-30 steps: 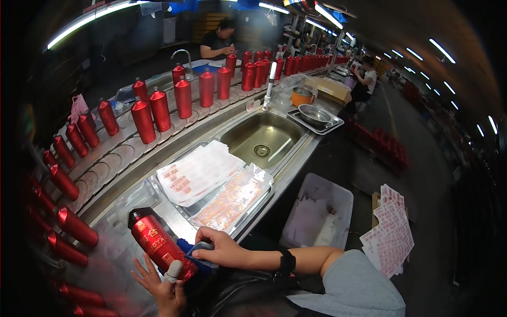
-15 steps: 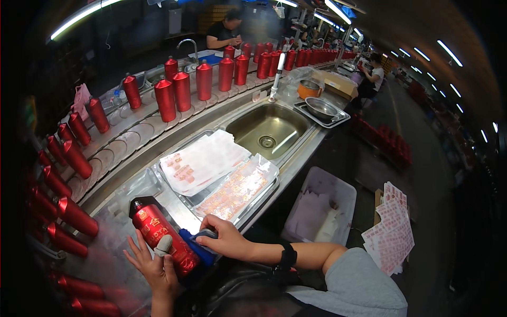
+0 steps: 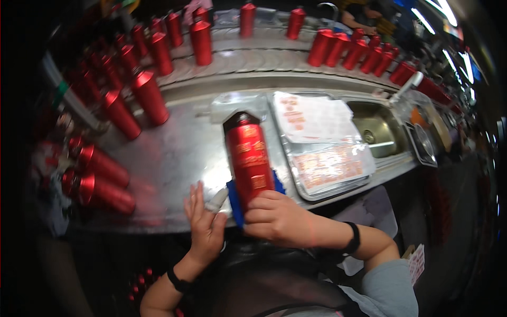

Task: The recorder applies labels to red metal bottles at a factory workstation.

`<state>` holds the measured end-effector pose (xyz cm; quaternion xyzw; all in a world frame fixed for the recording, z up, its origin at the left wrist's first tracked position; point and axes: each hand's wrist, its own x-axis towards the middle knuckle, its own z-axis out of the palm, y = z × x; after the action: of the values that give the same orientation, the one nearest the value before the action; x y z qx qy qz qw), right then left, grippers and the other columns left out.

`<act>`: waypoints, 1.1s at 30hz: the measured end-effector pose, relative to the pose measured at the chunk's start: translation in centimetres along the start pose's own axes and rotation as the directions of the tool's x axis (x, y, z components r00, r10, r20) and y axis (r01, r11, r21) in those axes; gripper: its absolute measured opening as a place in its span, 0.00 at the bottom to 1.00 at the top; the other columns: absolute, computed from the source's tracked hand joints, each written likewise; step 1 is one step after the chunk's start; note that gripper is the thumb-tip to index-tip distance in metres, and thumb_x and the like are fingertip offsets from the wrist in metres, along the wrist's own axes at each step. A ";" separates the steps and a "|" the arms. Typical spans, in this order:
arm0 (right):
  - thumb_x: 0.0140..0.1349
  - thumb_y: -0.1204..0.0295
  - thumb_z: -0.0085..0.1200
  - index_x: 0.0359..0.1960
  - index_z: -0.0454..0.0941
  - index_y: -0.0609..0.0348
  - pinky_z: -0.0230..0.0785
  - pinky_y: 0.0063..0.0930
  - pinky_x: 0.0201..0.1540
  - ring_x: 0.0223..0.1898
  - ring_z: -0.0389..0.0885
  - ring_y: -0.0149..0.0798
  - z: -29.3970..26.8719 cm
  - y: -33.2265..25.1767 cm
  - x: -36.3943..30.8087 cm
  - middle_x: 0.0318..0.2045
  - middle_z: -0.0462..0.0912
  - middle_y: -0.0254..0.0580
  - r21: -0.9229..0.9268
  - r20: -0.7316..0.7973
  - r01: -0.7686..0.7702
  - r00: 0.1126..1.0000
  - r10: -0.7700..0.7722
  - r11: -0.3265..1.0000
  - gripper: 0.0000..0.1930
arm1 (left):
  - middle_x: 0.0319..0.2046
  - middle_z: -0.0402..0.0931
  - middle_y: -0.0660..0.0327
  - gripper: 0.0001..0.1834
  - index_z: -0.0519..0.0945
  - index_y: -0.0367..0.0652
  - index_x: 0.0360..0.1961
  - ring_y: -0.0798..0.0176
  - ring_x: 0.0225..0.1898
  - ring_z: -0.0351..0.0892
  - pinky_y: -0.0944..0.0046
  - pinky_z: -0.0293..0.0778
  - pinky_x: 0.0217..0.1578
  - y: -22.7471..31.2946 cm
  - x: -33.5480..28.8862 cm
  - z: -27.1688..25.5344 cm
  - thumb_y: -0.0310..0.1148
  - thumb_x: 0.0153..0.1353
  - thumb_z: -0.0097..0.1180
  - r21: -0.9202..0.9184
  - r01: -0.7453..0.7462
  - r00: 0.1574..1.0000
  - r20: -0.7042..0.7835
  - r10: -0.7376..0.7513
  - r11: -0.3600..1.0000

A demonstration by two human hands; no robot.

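A shiny red bottle (image 3: 247, 153) with gold lettering lies on the metal worktop, its dark neck pointing away from me. A dark angular support shows around its shoulder, and a blue cloth (image 3: 235, 205) sticks out on both sides of its lower end. My right hand (image 3: 277, 219) is closed over the near end of the bottle; its palm side is hidden. Just left of the bottle, my left hand (image 3: 205, 227) is open, fingers spread, holding nothing. One of its fingers wears a pale finger cover (image 3: 216, 201).
Several red bottles stand along the conveyor (image 3: 264, 61) behind and on the worktop (image 3: 177, 153) at left. To the right, a metal tray (image 3: 311, 194) holds white sheets (image 3: 317, 119) and gold-printed labels (image 3: 332, 168). Beyond it are a sink (image 3: 383, 121) and white tap (image 3: 409, 86). A person (image 3: 362, 17) sits across.
The view has swung left. My right hand has shifted from the bottle's side, where it held a greyish object, onto its near end. My left hand has come off the bottle.
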<state>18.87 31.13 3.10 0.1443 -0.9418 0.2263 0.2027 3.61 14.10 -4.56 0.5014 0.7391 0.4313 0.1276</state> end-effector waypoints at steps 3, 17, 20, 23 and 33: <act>0.42 0.77 0.65 0.34 0.82 0.54 0.71 0.37 0.43 0.36 0.80 0.44 -1.0 0.2 -0.4 0.34 0.83 0.37 -0.006 -0.291 -0.111 0.951 0.105 0.994 0.14 | 0.71 0.56 0.40 0.28 0.70 0.45 0.68 0.42 0.75 0.48 0.42 0.34 0.72 1.3 0.4 0.0 0.39 0.68 0.54 -0.182 0.076 0.997 0.014 -0.075 0.980; 0.60 0.77 0.63 0.38 0.76 0.62 0.72 0.18 0.38 0.35 0.78 0.23 1.3 1.7 -5.0 0.33 0.81 0.33 0.796 -0.092 -0.509 0.431 0.898 0.326 0.08 | 0.68 0.64 0.49 0.34 0.59 0.34 0.72 0.59 0.69 0.62 0.62 0.57 0.67 1.3 6.8 1.4 0.35 0.69 0.54 -0.623 0.155 0.984 0.031 -0.174 0.767; 0.60 0.77 0.64 0.40 0.76 0.63 0.72 0.19 0.39 0.36 0.79 0.23 1.1 5.6 -7.5 0.34 0.82 0.34 0.649 -0.246 -0.669 0.267 0.932 0.363 0.09 | 0.65 0.68 0.50 0.32 0.63 0.34 0.70 0.59 0.68 0.64 0.62 0.58 0.66 2.2 10.6 0.3 0.35 0.69 0.55 -0.628 0.110 0.988 -0.018 -0.156 0.771; 0.62 0.76 0.62 0.53 0.76 0.63 0.71 0.16 0.41 0.39 0.78 0.22 0.2 4.4 -7.8 0.39 0.82 0.38 0.886 -0.102 -0.407 0.298 0.949 0.223 0.18 | 0.55 0.79 0.55 0.21 0.76 0.35 0.60 0.64 0.57 0.74 0.65 0.66 0.60 0.2 14.6 1.3 0.33 0.70 0.54 -0.561 0.065 0.987 -0.085 -0.136 0.825; 0.55 0.57 0.68 0.62 0.64 0.58 0.75 0.41 0.42 0.48 0.80 0.52 2.4 -0.6 -7.1 0.53 0.74 0.49 0.159 -0.149 -0.673 0.707 0.691 0.723 0.37 | 0.41 0.81 0.62 0.13 0.79 0.37 0.47 0.71 0.43 0.77 0.70 0.72 0.47 -3.8 19.0 2.4 0.35 0.72 0.50 -0.603 0.161 0.986 0.071 -0.149 0.781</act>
<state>24.51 30.69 -1.81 -0.2278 -0.8916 0.3419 0.1903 -6.10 31.07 -4.26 0.3758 0.5994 0.6283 0.3237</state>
